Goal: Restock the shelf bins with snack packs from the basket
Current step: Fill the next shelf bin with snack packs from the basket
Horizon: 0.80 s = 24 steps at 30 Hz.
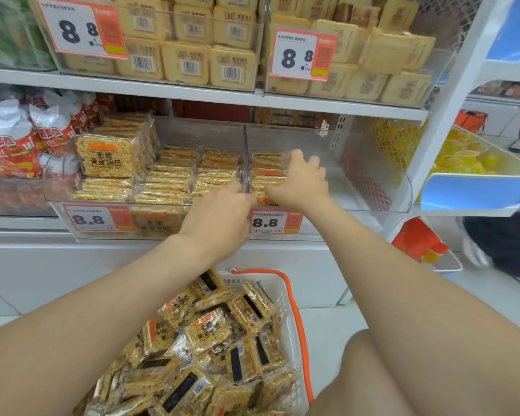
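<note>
Snack packs (266, 160) on edge, long axis crosswise

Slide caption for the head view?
Left hand and right hand at snack packs in a bin; full basket below.

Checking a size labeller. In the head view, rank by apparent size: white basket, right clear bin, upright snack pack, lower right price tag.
1. white basket (nearest, so inflated)
2. right clear bin
3. upright snack pack
4. lower right price tag
</note>
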{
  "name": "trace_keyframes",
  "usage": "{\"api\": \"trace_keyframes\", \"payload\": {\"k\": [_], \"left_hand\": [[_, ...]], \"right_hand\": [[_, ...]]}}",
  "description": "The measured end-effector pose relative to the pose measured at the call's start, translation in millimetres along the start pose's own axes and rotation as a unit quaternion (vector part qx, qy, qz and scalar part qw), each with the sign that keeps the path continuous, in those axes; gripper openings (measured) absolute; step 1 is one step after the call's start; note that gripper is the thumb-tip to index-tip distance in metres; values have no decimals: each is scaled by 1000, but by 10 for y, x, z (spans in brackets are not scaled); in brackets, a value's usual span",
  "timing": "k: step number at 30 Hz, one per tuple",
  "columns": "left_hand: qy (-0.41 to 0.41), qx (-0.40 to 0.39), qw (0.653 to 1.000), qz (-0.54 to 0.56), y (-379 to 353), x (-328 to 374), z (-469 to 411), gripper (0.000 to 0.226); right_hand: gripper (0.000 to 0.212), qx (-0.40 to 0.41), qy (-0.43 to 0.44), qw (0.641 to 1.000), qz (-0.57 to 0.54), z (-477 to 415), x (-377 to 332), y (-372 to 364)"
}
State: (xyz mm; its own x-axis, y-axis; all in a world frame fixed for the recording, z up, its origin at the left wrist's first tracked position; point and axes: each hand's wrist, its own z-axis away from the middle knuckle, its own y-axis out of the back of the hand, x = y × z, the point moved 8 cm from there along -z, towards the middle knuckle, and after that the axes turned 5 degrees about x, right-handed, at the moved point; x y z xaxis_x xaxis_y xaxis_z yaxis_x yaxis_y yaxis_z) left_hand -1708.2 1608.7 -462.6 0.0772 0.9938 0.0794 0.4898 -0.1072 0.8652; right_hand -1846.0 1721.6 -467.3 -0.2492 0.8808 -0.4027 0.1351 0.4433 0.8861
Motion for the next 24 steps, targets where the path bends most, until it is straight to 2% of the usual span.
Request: {"api": "trace_keyframes", "payload": {"k": [2, 4, 5, 7, 9, 10, 12, 15, 17, 19, 22, 24], "left_hand": [[15, 46, 999, 13, 93, -11, 46, 23], [22, 102, 995, 8, 188, -32, 89, 12], [18, 118, 993, -3, 210, -43, 110, 10], [2, 130, 991, -19, 198, -74, 171, 18], [-2, 110, 993, -37, 119, -129, 252, 30], [5, 72, 996, -53, 30, -155, 297, 33], [22, -62, 995, -78, -261, -197, 411, 33], [33, -288, 956, -52, -748, -220, 722, 27], [24, -387, 922, -10, -988, -184, 960, 23], [0, -453, 891, 10, -1192, -107, 1158, 28], [-32, -502, 864, 3, -1488, -13, 1363, 46], [-26, -517, 856, 1, -1681, -14, 1455, 63]], "right_hand": [[41, 79, 76, 993, -43, 187, -214, 230], [19, 74, 111, 986, -105, 366, -373, 360], [16, 49, 115, 986, -113, 446, -421, 374], [25, -28, 135, 987, -85, 609, -494, 326], [31, -145, 164, 975, -28, 794, -510, 142], [30, -212, 164, 963, 2, 883, -462, 11], [26, -337, 149, 926, 75, 1078, -307, -241], [33, -462, 152, 852, 194, 1344, -88, -528], [34, -494, 156, 821, 241, 1467, -23, -657], [33, -509, 162, 798, 278, 1561, -16, -759], [22, -513, 191, 770, 328, 1633, -76, -857], [20, -506, 210, 765, 337, 1631, -127, -870]]}}
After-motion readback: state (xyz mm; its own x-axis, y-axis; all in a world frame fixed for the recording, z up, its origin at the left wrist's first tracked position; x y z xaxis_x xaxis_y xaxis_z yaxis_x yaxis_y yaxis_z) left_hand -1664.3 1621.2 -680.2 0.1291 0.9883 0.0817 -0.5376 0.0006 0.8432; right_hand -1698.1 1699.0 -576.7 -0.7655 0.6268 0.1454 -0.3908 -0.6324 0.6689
